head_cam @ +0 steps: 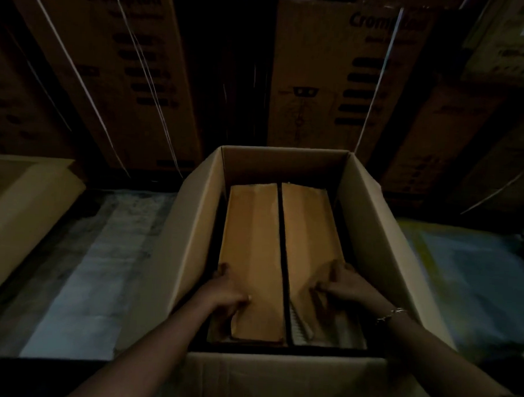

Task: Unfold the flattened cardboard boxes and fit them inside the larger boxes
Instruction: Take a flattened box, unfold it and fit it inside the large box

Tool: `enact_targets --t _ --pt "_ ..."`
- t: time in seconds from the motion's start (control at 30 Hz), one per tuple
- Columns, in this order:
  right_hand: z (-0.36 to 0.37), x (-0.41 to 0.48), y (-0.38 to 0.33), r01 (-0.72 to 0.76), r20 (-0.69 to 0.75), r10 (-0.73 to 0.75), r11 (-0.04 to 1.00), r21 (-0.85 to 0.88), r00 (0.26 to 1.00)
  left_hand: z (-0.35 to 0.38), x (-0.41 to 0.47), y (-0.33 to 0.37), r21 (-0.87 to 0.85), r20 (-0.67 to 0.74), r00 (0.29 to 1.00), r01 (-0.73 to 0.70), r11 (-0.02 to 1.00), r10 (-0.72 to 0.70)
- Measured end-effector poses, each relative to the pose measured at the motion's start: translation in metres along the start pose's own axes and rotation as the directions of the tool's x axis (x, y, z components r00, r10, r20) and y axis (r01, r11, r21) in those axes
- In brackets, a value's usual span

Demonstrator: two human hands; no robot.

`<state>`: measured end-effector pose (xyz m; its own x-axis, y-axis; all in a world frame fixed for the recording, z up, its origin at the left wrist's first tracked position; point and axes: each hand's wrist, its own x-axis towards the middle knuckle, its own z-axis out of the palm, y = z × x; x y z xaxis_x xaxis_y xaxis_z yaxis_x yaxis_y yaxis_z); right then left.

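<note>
A large open cardboard box (pixel 174 242) stands in front of me with its flaps spread outward. Inside it lie two long brown inner boxes side by side, the left one (pixel 253 234) and the right one (pixel 309 227), with a dark gap between them. My left hand (pixel 228 290) rests on the near end of the left inner box, fingers curled over its outer edge. My right hand (pixel 342 284), with a bracelet at the wrist, presses on the near end of the right inner box, where corrugated edges (pixel 299 323) show.
Tall printed cartons (pixel 133 81) strapped with white bands stand stacked behind the box. Another open carton (pixel 19 217) sits at the left. Pale sheeting (pixel 95 269) covers the floor at left, and crumpled plastic (pixel 474 267) lies at right. The scene is dim.
</note>
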<state>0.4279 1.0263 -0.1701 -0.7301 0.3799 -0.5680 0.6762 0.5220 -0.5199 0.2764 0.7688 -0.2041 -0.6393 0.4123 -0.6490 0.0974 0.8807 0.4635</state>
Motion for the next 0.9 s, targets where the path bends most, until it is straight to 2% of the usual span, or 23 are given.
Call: enact_targets --t 0.1,0.17,0.33,0.47,0.57,0.63,0.7,0.77,0.9 --pt "0.012 0.001 -0.026 -0.032 -0.095 0.012 0.976 -0.216 0.995 0.000 -0.012 0.025 0.155 -0.099 0.995 0.011 0.988 0.005" --pt "0.017 0.002 -0.043 -0.013 -0.137 -0.026 0.962 -0.273 0.990 0.005 -0.012 0.036 0.238 -0.134 0.990 -0.020 0.971 0.053" --pt "0.017 -0.005 -0.070 0.095 -0.122 -0.165 0.892 -0.441 0.979 0.025 -0.014 0.063 0.375 -0.116 0.984 -0.084 0.923 0.136" --pt "-0.017 -0.020 -0.064 0.109 -0.221 -0.205 0.919 -0.380 0.953 -0.002 -0.037 0.072 0.258 -0.163 0.970 -0.133 0.957 0.179" --pt "-0.062 -0.035 -0.037 0.050 -0.377 -0.199 0.928 -0.369 0.905 -0.051 -0.068 0.048 0.146 -0.364 0.908 -0.162 0.976 0.205" --pt "-0.085 -0.043 -0.011 -0.037 -0.456 -0.125 0.944 -0.329 0.881 -0.077 -0.083 0.022 0.147 -0.478 0.859 -0.127 0.981 0.182" --pt "-0.086 -0.046 0.005 -0.088 -0.435 -0.047 0.955 -0.285 0.899 -0.082 -0.086 0.007 0.181 -0.552 0.818 -0.073 0.981 0.163" --pt "-0.078 -0.045 0.011 -0.072 -0.396 -0.045 0.959 -0.274 0.917 -0.076 -0.080 0.005 0.200 -0.584 0.789 -0.090 0.976 0.192" --pt "-0.084 -0.047 0.020 -0.027 -0.477 -0.080 0.977 -0.213 0.875 -0.082 -0.075 -0.002 0.126 -0.654 0.724 -0.182 0.975 0.219"
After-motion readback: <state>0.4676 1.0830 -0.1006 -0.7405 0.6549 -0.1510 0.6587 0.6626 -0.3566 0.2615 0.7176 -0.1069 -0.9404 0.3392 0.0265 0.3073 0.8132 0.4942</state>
